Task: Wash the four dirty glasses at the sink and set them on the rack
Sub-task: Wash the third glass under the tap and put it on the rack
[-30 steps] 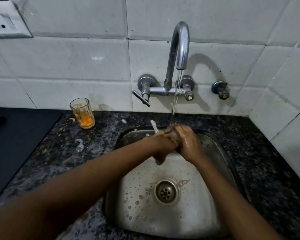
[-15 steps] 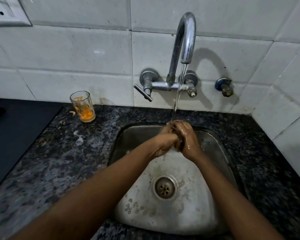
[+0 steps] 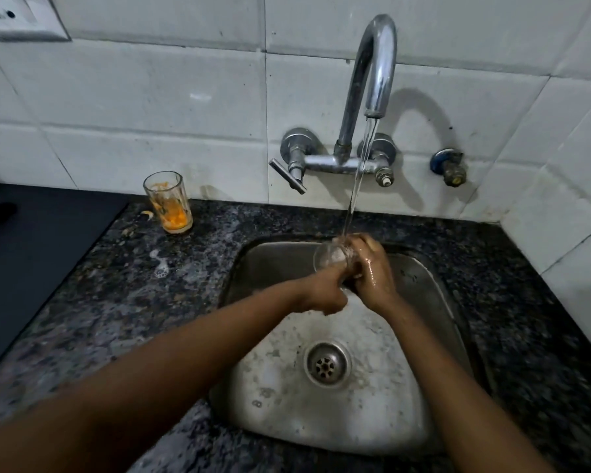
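Dark speckled granite counter (image 3: 82,302) against white tiled wall (image 3: 151,97). Square stainless steel sink (image 3: 423,285) set into it, round drain (image 3: 327,365) at the bottom. Curved chrome wall tap (image 3: 372,70) running, stream (image 3: 357,179) falling onto a clear drinking glass (image 3: 333,256) held tilted over the sink's back edge. Right hand (image 3: 372,271) wrapped round the glass, wet. Left hand (image 3: 323,290) curled at its lower end, touching it; exact grip cannot be told. Second glass with orange residue (image 3: 169,203) upright on the counter by the wall, left of sink.
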